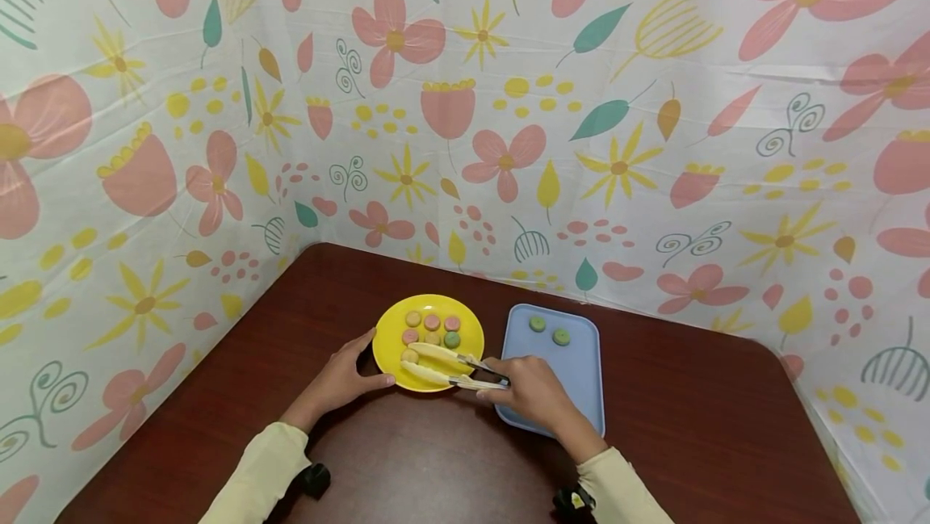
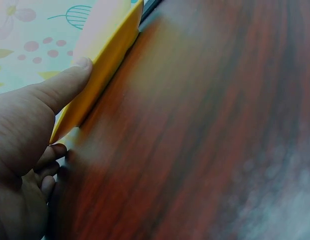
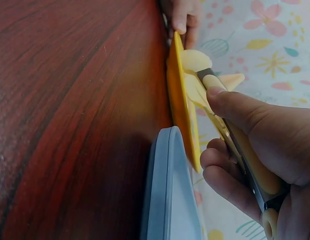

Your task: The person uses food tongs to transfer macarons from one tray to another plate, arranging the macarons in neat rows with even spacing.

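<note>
My left hand (image 1: 341, 377) grips the left rim of a round yellow plate (image 1: 465, 362); in the left wrist view the thumb (image 2: 69, 82) lies against the plate's edge. Several small macarons, pink, cream and one green (image 1: 452, 339), sit on this plate. My right hand (image 1: 534, 393) holds a pair of tongs (image 1: 465, 381) with cream tips and a metal-and-black middle. The spread tips reach over the plate's front left, about a cream macaron (image 1: 410, 356); whether they touch it I cannot tell. In the right wrist view, fingers and thumb wrap the tongs' handle (image 3: 257, 167).
Right of the plate lies a blue rectangular tray (image 1: 574, 383) with two green macarons (image 1: 561, 337) near its far end. Both stand on a dark reddish wooden table (image 1: 690, 419). A flower-print cloth (image 1: 508, 209) hangs behind and to the left.
</note>
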`<state>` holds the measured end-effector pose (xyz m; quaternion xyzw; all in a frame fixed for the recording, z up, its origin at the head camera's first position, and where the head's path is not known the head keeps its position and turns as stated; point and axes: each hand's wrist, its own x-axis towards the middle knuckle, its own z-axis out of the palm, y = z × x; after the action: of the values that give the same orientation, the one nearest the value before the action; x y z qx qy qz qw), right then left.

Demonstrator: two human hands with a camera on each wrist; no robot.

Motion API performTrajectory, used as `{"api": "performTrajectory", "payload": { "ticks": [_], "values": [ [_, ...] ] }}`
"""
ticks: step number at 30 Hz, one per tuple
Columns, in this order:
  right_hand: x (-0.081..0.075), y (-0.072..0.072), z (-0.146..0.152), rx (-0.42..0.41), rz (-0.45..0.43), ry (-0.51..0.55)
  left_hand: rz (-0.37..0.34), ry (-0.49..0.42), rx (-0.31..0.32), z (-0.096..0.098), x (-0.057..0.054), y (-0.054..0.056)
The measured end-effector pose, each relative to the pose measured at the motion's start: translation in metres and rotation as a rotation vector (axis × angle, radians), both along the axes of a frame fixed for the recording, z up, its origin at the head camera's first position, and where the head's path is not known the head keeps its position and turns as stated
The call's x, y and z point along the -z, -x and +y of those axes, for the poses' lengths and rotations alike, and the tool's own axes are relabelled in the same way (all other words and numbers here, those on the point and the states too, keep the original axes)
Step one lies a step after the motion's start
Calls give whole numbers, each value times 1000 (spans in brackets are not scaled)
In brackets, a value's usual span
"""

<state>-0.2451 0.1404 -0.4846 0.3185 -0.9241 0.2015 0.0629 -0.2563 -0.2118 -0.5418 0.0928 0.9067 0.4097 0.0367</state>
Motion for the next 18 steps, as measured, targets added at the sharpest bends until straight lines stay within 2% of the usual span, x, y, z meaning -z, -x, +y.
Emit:
{"api": "performTrajectory", "payload": {
  "ticks": [9, 13, 18],
  "values": [
    [-6, -3, 7, 51, -46, 47, -1, -1, 9, -1, 1, 0],
    [-16, -6, 20, 71, -16, 65, 2, 0, 8, -1, 2, 0],
    [-32, -12, 44, 132, -56, 85, 3, -1, 8, -1, 2, 0]
  ]
}}
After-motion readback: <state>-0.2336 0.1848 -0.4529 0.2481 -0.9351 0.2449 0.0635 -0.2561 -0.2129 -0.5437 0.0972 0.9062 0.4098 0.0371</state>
